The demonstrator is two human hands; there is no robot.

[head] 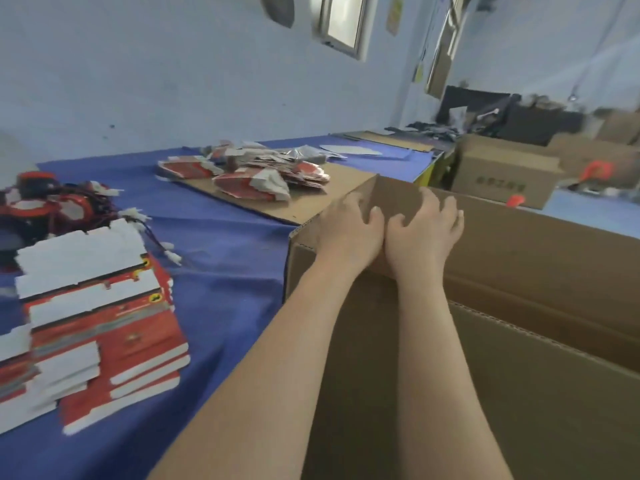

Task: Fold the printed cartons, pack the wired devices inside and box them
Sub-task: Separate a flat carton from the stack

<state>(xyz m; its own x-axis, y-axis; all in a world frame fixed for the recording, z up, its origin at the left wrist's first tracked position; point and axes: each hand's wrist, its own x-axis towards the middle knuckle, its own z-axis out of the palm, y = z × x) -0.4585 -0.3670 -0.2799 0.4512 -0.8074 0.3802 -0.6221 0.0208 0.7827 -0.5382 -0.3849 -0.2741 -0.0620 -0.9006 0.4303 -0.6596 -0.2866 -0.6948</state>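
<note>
A large open brown cardboard box (519,271) stands at the right edge of the blue table. Both my hands are at its far left corner. My left hand (349,226) lies over the top edge there with its fingers curled round the cardboard. My right hand (424,230) presses its spread, slightly bent fingers on the inner face of the far wall. Stacks of flat red-and-white printed cartons (97,323) lie at the near left. Red-and-black wired devices (45,206) are heaped behind them, their white plugs trailing over the cloth.
A loose pile of red-and-white cartons (249,174) lies on a flat cardboard sheet (304,202) mid-table. The blue cloth (214,254) covers the table. Another brown box (502,174) and dark clutter stand at the back right.
</note>
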